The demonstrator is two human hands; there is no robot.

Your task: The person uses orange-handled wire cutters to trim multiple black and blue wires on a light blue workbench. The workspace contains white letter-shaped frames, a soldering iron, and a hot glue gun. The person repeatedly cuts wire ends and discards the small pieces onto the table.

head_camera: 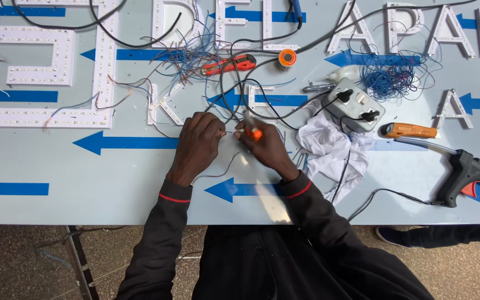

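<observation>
Your left hand (198, 145) sits just left of centre in the frame, fingers curled and pinching a thin grey wire (224, 166) at its tips, while your right hand (265, 147) is closed around a small orange-handled tool (254, 132) just beside it, the two hands nearly touching. The wire lies between your hands, its free length trailing down and to the left under your left wrist, so its long axis runs slantwise from lower left up to the pinch; your left hand holds it and your right brings the tool tip to it. From the left edge of the frame: large white sign letters (56, 66) studded with small lights lie flat on the pale blue board (84, 205), with blue arrow stickers (126, 143) pointing left across it. Above your hands a tangle of blue and dark wires (195, 61) spreads around a red-and-black utility knife (230, 64) and a small spool of solder (287, 57). To the right of your hands lies a crumpled white cloth (329, 144), and above it a grey socket box (355, 104) with two black plugs in it. Further right sits an orange utility knife (408, 130), a bundle of blue wire (393, 75), more white letters along the top edge, and at the far right a black glue gun (470, 175) lying on its side.
</observation>
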